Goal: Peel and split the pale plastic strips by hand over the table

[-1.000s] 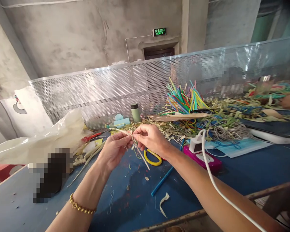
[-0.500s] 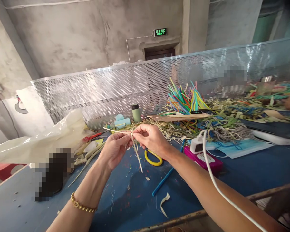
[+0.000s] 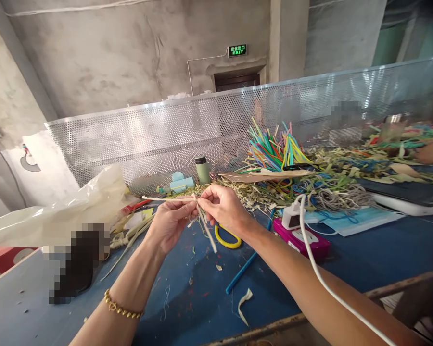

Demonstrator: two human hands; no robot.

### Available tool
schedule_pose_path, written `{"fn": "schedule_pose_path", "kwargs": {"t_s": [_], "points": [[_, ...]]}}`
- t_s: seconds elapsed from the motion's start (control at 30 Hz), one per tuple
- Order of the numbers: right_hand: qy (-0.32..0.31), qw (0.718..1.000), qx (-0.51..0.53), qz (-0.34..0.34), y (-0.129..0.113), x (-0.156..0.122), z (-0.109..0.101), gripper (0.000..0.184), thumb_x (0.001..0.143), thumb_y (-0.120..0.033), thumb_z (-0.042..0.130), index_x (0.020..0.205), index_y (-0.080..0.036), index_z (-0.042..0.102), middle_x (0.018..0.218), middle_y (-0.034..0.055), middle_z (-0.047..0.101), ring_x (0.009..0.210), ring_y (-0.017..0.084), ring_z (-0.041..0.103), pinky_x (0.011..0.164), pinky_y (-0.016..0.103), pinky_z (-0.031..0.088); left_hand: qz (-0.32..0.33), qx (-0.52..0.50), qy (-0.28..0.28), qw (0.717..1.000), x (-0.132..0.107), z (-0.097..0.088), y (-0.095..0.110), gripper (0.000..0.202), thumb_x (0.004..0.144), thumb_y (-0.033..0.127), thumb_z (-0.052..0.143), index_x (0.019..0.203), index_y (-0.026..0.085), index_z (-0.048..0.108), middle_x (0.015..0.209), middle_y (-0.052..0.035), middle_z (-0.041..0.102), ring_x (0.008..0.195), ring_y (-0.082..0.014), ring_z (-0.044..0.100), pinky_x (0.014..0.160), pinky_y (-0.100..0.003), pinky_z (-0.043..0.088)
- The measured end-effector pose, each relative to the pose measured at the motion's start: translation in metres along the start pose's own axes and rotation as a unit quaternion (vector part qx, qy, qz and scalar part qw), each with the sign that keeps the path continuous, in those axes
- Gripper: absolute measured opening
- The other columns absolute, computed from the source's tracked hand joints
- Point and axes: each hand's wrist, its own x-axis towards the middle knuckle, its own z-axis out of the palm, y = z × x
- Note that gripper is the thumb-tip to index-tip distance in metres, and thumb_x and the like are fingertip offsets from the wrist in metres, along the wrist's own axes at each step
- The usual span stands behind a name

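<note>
Pale straw-like strips meet at a small crossing held between my two hands above the blue table. My left hand pinches them from the left, thumb against the fingers. From the other side my right hand pinches the same crossing with thumb and forefinger. One strip sticks out leftward over my left hand, while another hangs down between the hands. Just below my right hand lies a yellow loop, perhaps a scissor handle. A blue stick rests under my right forearm.
Several bright pipe-cleaner-like sticks stand beyond dried strips. A green bottle stands by the perforated metal screen. At right are a magenta power strip, its white cable and a blue mask. Plastic sheeting lies left.
The leftward strip now reaches farther left and lies flatter. The hanging strip's end has swung slightly right. Both hands keep their pinch in nearly the same place.
</note>
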Motion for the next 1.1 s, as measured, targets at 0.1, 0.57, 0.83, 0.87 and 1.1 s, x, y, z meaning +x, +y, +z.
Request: {"fn": "schedule_pose_path", "kwargs": {"t_s": [0.1,0.57,0.83,0.87,1.1], "points": [[-0.014,1.0,0.004,0.014,-0.002,0.0,-0.004,0.014,0.082,-0.03,0.061,0.081,-0.017,0.057,0.051,-0.0044,0.053,0.04,0.009,0.048,0.038,0.02,0.038,0.012,0.013,0.002,1.0,0.001,-0.001,0.0,0.011,0.067,0.017,0.081,0.069,0.009,0.074,0.063,-0.0043,0.063,0.059,-0.0092,0.051,0.059,-0.022,0.043],[-0.029,0.988,0.133,0.077,-0.008,0.0,-0.008,0.019,0.074,-0.032,0.069,0.076,-0.014,0.064,0.051,-0.0051,0.047,0.044,0.007,0.035,0.042,0.023,0.026,0.014,0.096,-0.04,0.994,-0.002,0.001,-0.007,0.016,0.071,0.025,0.075,0.063,0.011,0.071,0.061,-0.0025,0.058,0.06,-0.0101,0.046,0.061,-0.025,0.035],[0.036,0.987,-0.101,-0.121,0.002,0.006,-0.01,0.015,0.084,-0.028,0.063,0.077,-0.016,0.067,0.074,0.0026,0.061,0.064,0.012,0.052,0.061,0.027,0.04,0.021,0.221,-0.023,0.975,0.0,0.001,-0.01,0.024,0.068,0.027,0.07,0.052,0.013,0.059,0.051,0.002,0.046,0.052,-0.0091,0.037,0.054,-0.026,0.027],[0.019,0.98,-0.142,-0.14,0.002,0.006,-0.01,0.014,0.083,-0.028,0.065,0.076,-0.016,0.069,0.077,0.0032,0.062,0.067,0.012,0.052,0.063,0.028,0.04,0.022,0.253,-0.025,0.967,0.0,0.001,-0.011,0.027,0.069,0.027,0.07,0.05,0.014,0.056,0.05,0.0031,0.043,0.051,-0.0085,0.035,0.053,-0.026,0.025],[-0.035,0.991,-0.095,-0.089,0.003,0.005,-0.011,0.003,0.078,-0.015,0.064,0.075,-0.015,0.066,0.072,0.0017,0.063,0.064,0.012,0.055,0.06,0.026,0.042,-0.014,0.248,-0.094,0.964,-0.002,-0.002,-0.013,0.024,0.073,0.027,0.07,0.057,0.013,0.061,0.055,0.0013,0.05,0.054,-0.0088,0.04,0.055,-0.026,0.029]]}}
